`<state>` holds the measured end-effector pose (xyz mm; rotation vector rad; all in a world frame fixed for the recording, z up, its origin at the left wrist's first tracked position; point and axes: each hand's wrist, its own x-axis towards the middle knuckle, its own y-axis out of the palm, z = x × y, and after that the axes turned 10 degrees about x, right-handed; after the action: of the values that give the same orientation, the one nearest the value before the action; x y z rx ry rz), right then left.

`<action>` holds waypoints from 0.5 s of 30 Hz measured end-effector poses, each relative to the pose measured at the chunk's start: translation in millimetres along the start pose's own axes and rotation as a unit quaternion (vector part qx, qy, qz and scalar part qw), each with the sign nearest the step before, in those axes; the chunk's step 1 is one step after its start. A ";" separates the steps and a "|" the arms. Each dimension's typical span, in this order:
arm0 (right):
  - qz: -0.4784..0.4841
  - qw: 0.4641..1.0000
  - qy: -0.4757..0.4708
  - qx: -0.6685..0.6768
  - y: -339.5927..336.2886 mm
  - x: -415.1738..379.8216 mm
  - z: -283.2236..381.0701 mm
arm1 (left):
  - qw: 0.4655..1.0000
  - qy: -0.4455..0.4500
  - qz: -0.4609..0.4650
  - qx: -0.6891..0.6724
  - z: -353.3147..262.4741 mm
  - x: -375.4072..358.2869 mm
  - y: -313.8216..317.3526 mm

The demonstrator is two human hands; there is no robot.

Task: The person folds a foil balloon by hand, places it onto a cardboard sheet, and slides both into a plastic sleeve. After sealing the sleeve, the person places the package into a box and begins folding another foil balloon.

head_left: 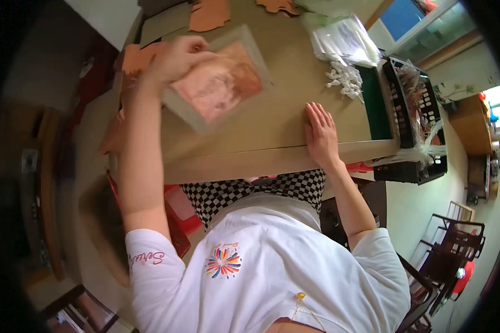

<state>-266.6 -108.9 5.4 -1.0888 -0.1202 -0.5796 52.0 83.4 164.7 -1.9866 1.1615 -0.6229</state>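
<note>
My left hand (186, 58) is over the left part of the tabletop, its fingers pinched on a clear plastic packet (216, 86) with pinkish-orange, folded-looking material inside. The packet is tilted and slightly blurred; whether it touches the table is hard to tell. My right hand (321, 133) lies palm down with its fingers stretched out, close to the table's front edge, holding nothing. Beyond it sits a small pile of white, tangled pieces (345, 80), beside a stack of clear plastic bags (347, 41).
Orange flat pieces (210, 14) lie at the table's far side, with more (141, 58) at its left edge behind my left arm. A black crate (414, 105) holding plastic-wrapped items stands against the right side. The brown tabletop (294, 72) ends in a rounded front edge.
</note>
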 end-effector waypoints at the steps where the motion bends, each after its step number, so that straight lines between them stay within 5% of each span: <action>1: 0.002 1.000 -0.007 -0.006 0.2 -0.6 -2.0 | 0.998 -0.045 -0.053 0.000 -5.0 -25.3 -17.3; 2: 0.003 1.000 -0.014 -0.011 0.9 -0.2 -3.9 | 0.990 -0.090 -0.106 0.002 -10.9 -52.7 -35.7; 6: -0.012 0.998 -0.054 0.002 0.4 4.1 -7.7 | 0.982 -0.169 0.004 0.087 9.2 -176.6 -135.3; 8: -0.020 0.998 -0.061 0.012 5.1 4.0 -13.6 | 0.958 -0.272 -0.057 0.071 8.2 -246.6 -157.6; 15: -0.009 0.997 -0.076 0.006 4.5 7.3 -6.6 | 0.882 -0.419 -0.055 0.210 72.0 -414.3 -141.1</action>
<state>-259.4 -115.9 1.3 -1.1200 -0.2657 -0.5103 -18.8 518.3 215.6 -1.6523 0.3407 -0.0114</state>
